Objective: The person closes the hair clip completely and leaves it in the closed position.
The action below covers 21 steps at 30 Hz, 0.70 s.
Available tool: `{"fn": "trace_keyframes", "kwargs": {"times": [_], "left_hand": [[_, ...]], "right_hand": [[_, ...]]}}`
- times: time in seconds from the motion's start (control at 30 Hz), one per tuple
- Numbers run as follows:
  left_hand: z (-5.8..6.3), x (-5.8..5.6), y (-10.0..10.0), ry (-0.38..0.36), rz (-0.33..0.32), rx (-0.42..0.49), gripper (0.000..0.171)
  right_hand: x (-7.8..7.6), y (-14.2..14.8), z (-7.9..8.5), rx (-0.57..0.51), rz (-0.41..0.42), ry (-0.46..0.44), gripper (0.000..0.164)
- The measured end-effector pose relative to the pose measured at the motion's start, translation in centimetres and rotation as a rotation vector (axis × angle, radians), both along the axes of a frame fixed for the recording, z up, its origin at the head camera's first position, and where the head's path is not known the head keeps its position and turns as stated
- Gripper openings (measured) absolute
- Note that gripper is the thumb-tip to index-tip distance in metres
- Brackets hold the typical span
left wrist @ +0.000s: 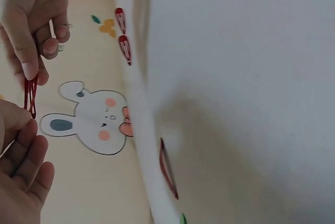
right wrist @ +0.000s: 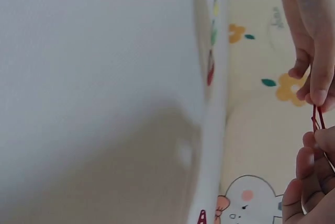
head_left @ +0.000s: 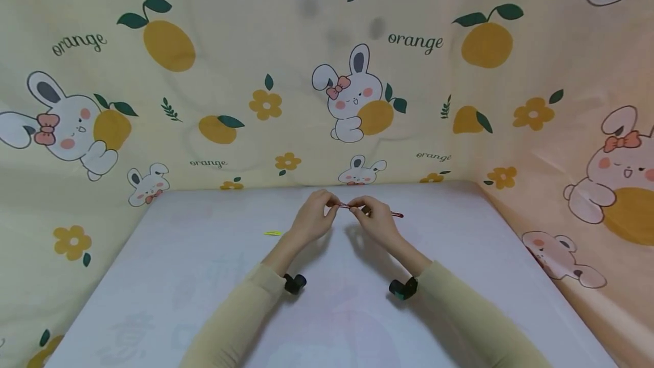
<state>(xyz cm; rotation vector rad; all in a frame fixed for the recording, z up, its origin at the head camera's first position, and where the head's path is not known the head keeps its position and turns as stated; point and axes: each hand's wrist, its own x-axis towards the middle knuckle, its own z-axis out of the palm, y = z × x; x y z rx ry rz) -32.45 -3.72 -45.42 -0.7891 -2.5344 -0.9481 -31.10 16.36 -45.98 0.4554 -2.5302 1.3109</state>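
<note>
Both hands are raised over the far part of the table, fingertips almost meeting. Between them is a thin red hair clip point(head_left: 344, 206), its narrow strands showing in the left wrist view. My left hand point(head_left: 314, 216) pinches one end between thumb and fingers. The other end is pinched by my right hand point(head_left: 379, 223), its remaining fingers loosely bent. Fingertips cover both ends of the clip. Close to the table's far edge, the left wrist view shows a dark red hair clip point(left wrist: 166, 169) and a pair of red snap clips point(left wrist: 124, 50) in a line.
A yellow hair clip point(head_left: 273, 233) lies on the white table point(head_left: 214, 288) left of the hands. A green clip point(right wrist: 213, 35) is near it by the far edge. Behind the table hangs a patterned cloth point(head_left: 286, 146), which also runs along the sides.
</note>
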Motion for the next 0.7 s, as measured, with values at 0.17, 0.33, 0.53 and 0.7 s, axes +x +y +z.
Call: {"fn": "trace_keyframes", "kwargs": {"times": [0.17, 0.33, 0.53, 0.7], "left_hand": [[0.4, 0.7, -0.7, 0.068, -0.005, 0.037, 0.011], [0.7, 1.5, -1.4, 0.112, -0.029, 0.062, 0.023], [0.6, 2.3, -1.9, 0.148, -0.071, 0.065, 0.025], [0.2, 2.7, -1.9, 0.160, -0.082, 0.081, 0.019]], "right_hand": [[0.7, -0.2, 0.5, -0.062, 0.015, 0.042, 0.013], [1.5, -0.3, 0.7, -0.078, 0.040, 0.105, 0.012], [1.9, -0.3, 0.3, -0.086, 0.057, 0.184, 0.011], [2.2, -0.6, 0.0, -0.134, 0.067, 0.206, 0.011]]}}
